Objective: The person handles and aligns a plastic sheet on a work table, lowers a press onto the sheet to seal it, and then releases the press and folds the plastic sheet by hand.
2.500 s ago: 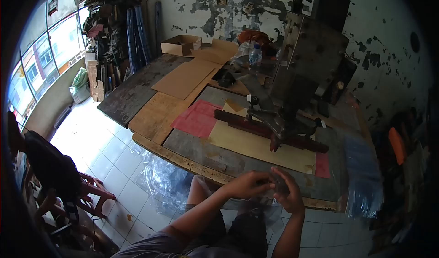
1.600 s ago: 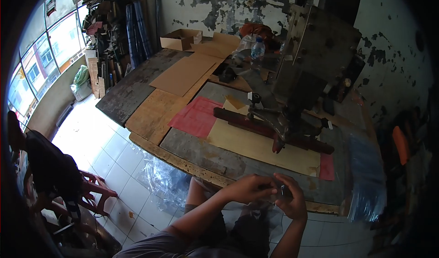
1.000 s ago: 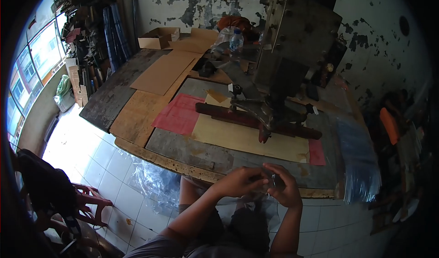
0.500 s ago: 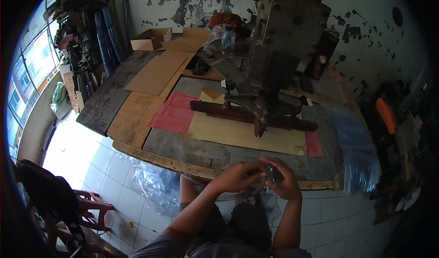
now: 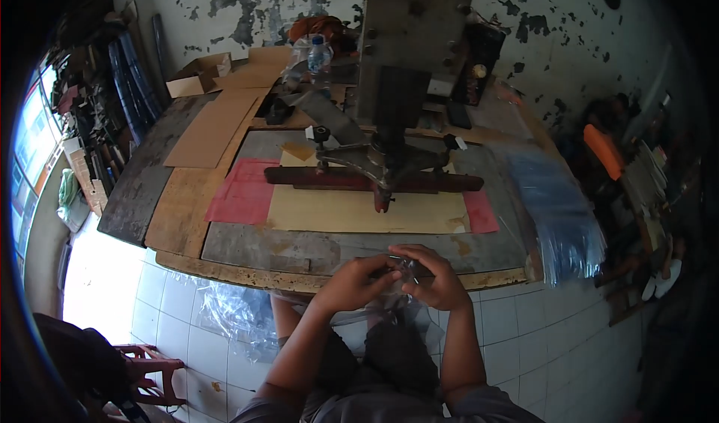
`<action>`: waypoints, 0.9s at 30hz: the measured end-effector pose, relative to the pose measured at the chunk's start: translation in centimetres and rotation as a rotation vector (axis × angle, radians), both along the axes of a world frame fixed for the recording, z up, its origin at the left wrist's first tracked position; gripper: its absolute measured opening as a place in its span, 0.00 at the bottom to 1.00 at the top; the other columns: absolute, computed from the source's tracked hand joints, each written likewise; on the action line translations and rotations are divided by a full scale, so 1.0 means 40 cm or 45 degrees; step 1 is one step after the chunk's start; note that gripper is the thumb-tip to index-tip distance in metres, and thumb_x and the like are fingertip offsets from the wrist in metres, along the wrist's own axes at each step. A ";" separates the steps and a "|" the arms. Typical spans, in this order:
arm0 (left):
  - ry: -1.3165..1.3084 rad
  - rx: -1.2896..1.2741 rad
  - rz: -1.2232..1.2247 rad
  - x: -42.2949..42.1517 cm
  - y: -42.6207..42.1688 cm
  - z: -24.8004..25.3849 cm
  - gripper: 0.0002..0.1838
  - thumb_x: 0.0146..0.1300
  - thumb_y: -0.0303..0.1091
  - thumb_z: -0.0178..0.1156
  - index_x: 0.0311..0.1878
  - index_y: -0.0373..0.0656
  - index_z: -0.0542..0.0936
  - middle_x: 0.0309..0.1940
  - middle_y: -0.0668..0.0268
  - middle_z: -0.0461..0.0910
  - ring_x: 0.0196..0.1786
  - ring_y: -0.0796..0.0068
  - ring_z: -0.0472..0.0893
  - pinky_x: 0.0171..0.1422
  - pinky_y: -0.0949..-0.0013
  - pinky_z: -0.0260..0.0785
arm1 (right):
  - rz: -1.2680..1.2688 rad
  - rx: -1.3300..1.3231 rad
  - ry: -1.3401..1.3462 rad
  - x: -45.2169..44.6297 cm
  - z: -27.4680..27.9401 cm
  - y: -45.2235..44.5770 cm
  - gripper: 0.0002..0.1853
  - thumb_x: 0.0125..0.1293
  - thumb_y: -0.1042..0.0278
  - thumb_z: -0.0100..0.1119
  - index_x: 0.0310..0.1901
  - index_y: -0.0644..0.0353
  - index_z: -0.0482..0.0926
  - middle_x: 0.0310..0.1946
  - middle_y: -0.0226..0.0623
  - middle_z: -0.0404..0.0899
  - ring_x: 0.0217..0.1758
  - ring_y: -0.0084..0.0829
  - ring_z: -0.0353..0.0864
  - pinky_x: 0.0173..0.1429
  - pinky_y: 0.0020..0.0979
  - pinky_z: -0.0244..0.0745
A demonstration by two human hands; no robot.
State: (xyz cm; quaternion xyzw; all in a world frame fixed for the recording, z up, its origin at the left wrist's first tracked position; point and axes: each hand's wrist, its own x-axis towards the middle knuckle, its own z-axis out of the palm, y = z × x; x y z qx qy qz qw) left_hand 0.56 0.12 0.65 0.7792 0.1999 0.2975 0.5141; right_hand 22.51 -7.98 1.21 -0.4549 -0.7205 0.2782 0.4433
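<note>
Pinching, head view: left hand (image 5: 359,282) and right hand (image 5: 443,283) both narrowed on clear plastic (image 5: 408,268) by the desk (image 5: 232,272)'s near edge, above the lap (image 5: 401,355) — two-handed, I'd guess, because it's floppy and needs steadying.

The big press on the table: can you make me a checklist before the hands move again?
1. Left hand and right hand away from the press bar: ok, both near the front edge of the table.
2. Clear plastic held: ok, between both hands.
3. Yellow sheet under the bar: ok.
4. Bar raised off the sheet: cannot tell.
5. Tidy below the table's edge: not ok, crumpled plastic shows there.
</note>
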 end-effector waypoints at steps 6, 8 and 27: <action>0.068 -0.023 0.026 -0.001 -0.007 0.014 0.12 0.74 0.36 0.66 0.52 0.38 0.85 0.35 0.57 0.87 0.35 0.69 0.85 0.43 0.65 0.76 | -0.022 -0.019 -0.050 0.002 0.004 -0.004 0.35 0.62 0.61 0.74 0.71 0.56 0.77 0.70 0.39 0.78 0.74 0.41 0.75 0.77 0.42 0.68; 0.027 0.010 0.047 0.002 -0.009 0.013 0.11 0.73 0.37 0.66 0.50 0.39 0.85 0.33 0.56 0.87 0.32 0.64 0.86 0.41 0.64 0.76 | -0.017 -0.014 -0.042 0.003 0.002 -0.004 0.35 0.63 0.60 0.74 0.71 0.56 0.77 0.70 0.39 0.78 0.74 0.42 0.75 0.77 0.42 0.68; 0.165 -0.089 0.064 0.004 -0.015 0.037 0.12 0.73 0.35 0.68 0.52 0.36 0.85 0.34 0.63 0.86 0.36 0.81 0.80 0.43 0.70 0.74 | -0.033 0.023 -0.066 0.008 0.003 -0.007 0.34 0.61 0.61 0.74 0.69 0.59 0.78 0.70 0.39 0.79 0.75 0.41 0.75 0.78 0.43 0.67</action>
